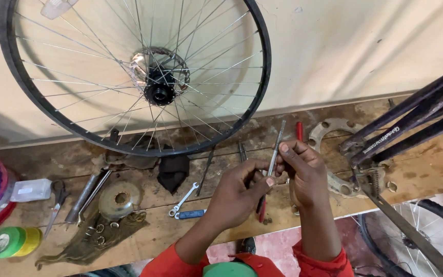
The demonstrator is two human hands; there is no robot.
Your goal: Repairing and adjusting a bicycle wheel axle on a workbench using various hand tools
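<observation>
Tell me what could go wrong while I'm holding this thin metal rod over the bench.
The thin metal rod is pinched only by fingertips of the left hand and right hand, so it might slip. It could fall among the loose tools on the worn wooden workbench or off its near edge.

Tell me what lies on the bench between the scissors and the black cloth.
In the head view, pliers and a round metal disc lie between the scissors and the black cloth, on the bench.
</observation>
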